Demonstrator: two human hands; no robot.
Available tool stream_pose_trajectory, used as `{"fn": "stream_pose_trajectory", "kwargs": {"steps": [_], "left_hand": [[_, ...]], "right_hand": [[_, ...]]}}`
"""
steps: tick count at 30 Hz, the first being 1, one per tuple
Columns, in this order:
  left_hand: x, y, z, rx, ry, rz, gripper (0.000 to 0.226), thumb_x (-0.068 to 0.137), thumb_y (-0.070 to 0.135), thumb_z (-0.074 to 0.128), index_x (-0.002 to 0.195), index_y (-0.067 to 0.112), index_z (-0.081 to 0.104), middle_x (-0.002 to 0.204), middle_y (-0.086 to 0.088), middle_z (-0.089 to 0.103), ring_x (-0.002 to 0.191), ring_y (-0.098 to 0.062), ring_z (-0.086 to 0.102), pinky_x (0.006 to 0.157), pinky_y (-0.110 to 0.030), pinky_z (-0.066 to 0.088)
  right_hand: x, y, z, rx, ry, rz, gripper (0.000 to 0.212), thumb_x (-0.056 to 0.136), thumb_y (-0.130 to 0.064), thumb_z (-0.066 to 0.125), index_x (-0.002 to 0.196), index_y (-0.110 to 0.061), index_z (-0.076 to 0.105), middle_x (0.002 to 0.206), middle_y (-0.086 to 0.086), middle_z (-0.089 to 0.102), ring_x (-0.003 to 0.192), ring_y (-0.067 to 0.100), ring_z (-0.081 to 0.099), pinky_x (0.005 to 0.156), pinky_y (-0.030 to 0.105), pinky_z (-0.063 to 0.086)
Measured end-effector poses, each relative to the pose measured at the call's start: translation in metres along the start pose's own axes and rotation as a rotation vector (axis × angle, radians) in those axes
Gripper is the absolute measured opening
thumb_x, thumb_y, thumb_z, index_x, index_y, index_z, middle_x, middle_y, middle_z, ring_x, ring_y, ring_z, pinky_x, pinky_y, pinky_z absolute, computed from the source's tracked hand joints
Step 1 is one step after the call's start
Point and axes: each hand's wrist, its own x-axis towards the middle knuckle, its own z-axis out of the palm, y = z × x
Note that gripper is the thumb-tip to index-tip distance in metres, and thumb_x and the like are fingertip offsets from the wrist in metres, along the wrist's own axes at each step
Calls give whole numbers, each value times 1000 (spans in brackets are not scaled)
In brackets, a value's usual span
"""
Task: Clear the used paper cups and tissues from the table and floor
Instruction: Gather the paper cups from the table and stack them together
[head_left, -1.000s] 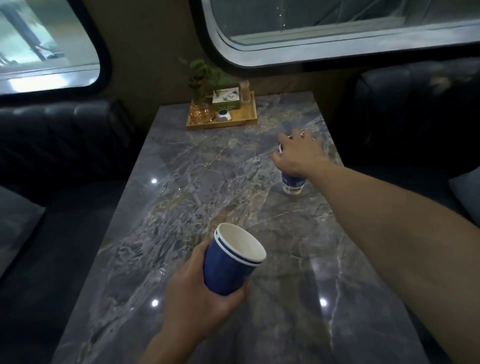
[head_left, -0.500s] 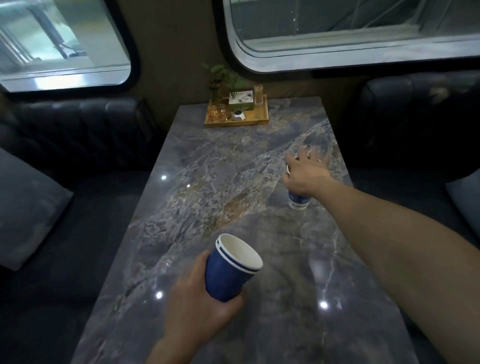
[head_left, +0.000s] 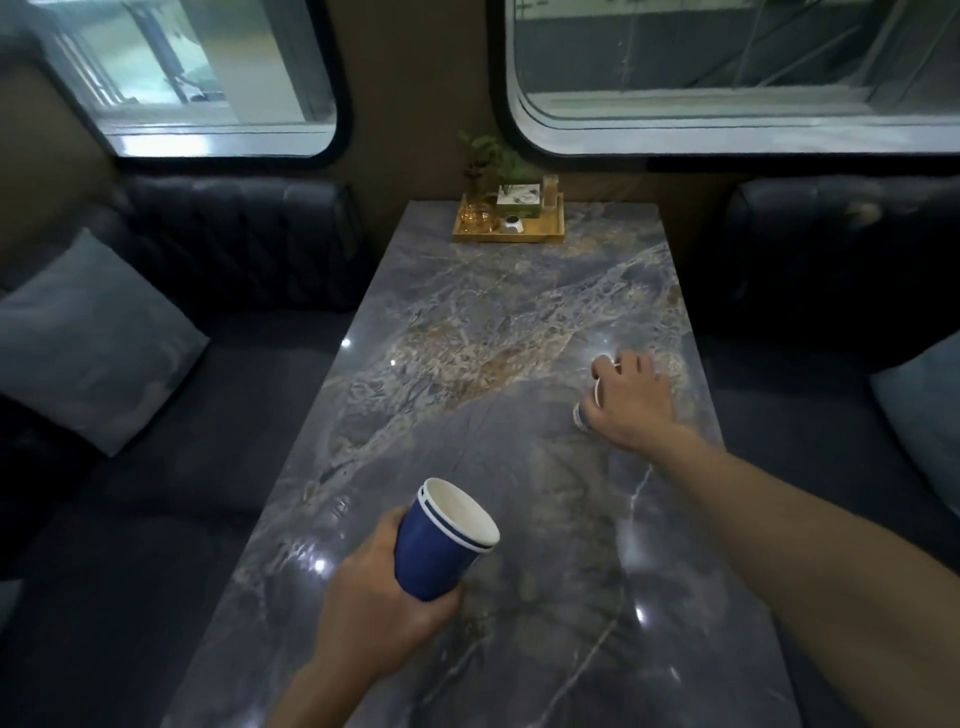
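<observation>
Cup (head_left: 435, 556): dark blue, white rim and inside
Table (head_left: 498, 322): grey-blue marble, tan and white veins
Tray (head_left: 511, 235): amber wood
Sofas (head_left: 249, 244): black
Cushion (head_left: 88, 338): grey-blue

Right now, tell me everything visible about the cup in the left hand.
The blue paper cup has a white rim with a thin blue stripe and a pale, empty-looking inside. Two rims show, so it looks like nested cups. The left hand holds it by its lower body, tilted with the mouth up and right, above the marble table.
</observation>
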Motion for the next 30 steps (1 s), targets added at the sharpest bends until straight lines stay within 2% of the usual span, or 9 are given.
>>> {"fn": "stream_pose_trajectory", "kwargs": {"steps": [3,6,10,14,19,23,24,25,30], "left_hand": [[-18,-6,-12,36,-22,12,77,48,58,81,114,56,40,86,41,59,71,6,62,51,-7,44],[-35,-13,-21,45,-34,31,69,49,58,80,106,61,41,96,39,59,75,8,63,53,-12,49],[-61,-25,-30,-34,-2,4,70,47,53,82,109,54,49,94,32,64,72,5,65,60,-28,57],[-82,-41,-41,-39,-44,39,68,48,53,80,108,55,47,87,28,67,70,2,66,56,-23,54],[-104,-69,-63,-28,-108,37,80,48,57,79,120,52,44,92,28,67,76,-1,66,62,-27,56],[-130,-94,-84,-107,-136,87,86,48,56,82,122,57,39,93,35,63,77,9,64,56,-8,45],[-157,-124,-111,-137,-163,100,83,48,55,84,119,58,41,94,35,63,79,10,64,55,-8,46],[-182,-148,-135,-170,-181,117,81,48,55,85,116,60,43,96,34,64,81,11,64,56,-8,48],[-207,-157,-134,-312,-248,172,83,50,46,91,120,55,49,103,27,68,87,4,68,68,-21,57]], "right_hand": [[-27,-7,-14,54,18,-42,38,77,-45,52,103,-18,46,113,10,50,105,31,45,89,48,43],[-59,-19,-28,114,78,-76,42,75,-46,56,104,-16,48,109,8,52,102,30,47,89,47,45],[-107,-39,-45,198,134,-88,41,77,-46,59,104,-18,47,108,4,51,100,26,49,89,46,45],[-155,-65,-61,296,176,-116,42,77,-42,65,106,-16,50,107,3,52,99,23,49,88,45,47],[-223,-106,-82,362,268,-94,40,77,-40,68,106,-18,53,105,-2,51,98,17,48,85,37,47],[-289,-145,-93,456,286,-83,38,79,-40,68,108,-20,52,104,-7,50,100,14,49,86,31,44],[-326,-185,-88,450,312,-87,38,79,-41,66,109,-22,52,105,-8,51,100,13,50,85,29,43],[-362,-221,-85,473,333,-69,38,79,-42,64,110,-23,52,106,-8,52,99,11,51,84,27,42],[-425,-243,-86,777,357,64,40,73,-48,62,108,-31,51,106,-8,58,95,2,58,76,16,44]]}}
